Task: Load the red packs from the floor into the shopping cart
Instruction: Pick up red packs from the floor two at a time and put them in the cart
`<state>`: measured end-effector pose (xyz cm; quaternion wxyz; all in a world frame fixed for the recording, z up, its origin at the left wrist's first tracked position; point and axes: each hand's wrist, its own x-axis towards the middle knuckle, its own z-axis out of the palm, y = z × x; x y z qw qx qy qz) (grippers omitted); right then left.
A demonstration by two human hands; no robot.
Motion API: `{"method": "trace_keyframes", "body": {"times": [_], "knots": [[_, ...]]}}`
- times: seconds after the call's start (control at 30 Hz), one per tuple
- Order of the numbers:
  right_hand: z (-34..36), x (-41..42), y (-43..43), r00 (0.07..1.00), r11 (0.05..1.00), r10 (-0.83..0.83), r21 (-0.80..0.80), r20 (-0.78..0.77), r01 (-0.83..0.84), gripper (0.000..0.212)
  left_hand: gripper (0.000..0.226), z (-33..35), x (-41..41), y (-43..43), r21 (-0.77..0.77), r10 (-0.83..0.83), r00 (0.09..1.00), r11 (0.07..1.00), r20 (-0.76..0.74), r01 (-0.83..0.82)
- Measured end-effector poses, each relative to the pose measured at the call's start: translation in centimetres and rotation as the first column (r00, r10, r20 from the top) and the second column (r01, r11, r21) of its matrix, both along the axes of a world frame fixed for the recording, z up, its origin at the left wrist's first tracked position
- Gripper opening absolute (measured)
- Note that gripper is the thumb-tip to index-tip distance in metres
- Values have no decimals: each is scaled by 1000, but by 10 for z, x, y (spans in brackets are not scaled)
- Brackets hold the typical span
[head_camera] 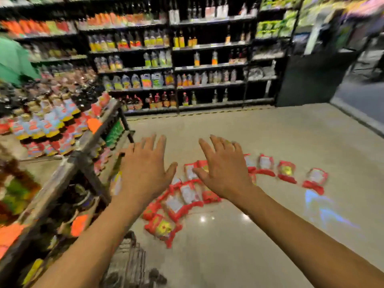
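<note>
— Pale polished floor (270, 142) in a shop aisle, dark shelves (207, 67) of bottles along the back. That is what I have on the head camera.

— Where are the hands?

— Both are stretched out ahead of me, palms down. I see the left hand (145, 169) with its fingers spread and straight, grasping nothing. The right hand (224, 171) is the same: fingers fanned out, nothing in it. Neither one touches a pack as far as I can tell; they hang above the floor.

— And the red packs?

— The red packs (176, 204) lie on the floor. Most sit in a loose heap, overlapping, under and between my hands. Three more lie apart from one another in a row to the right of the heap. Several have white labels, and the nearest has a yellow one.

— The shopping cart?

— I see only a piece of the shopping cart (131, 260), wire mesh at the bottom edge beside my left forearm. It is too blurred for me to tell what is inside.

— Anything else?

— A slanted display rack (68, 163) full of colourful packets fills my left side, just beside the cart. A green sleeve (12, 59) shows at the far left edge.
</note>
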<state>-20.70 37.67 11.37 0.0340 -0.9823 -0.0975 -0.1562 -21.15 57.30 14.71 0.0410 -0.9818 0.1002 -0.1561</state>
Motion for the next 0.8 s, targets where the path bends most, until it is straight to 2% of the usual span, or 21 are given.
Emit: {"method": "trace_keyframes", "body": {"times": [0.2, 0.33, 0.53, 0.8], "knots": [[-7, -12, -217, 926, 924, -377, 61, -6, 376, 79, 78, 2, 59, -212, 69, -322, 947, 945, 8, 321], [-9, -24, -347, 848, 848, -528, 39, -41, 529, 78, 79, -4, 83, -351, 67, -449, 893, 892, 9, 448], [-4, -35, -482, 746, 746, -662, 30, -80, 665, 78, 78, -9, 101, -514, 31, -578, 815, 815, -25, 579], [-27, 21, -588, 715, 722, -679, 22, -170, 691, 79, 78, -38, 165, -629, 23, -608, 787, 789, -105, 613]]}}
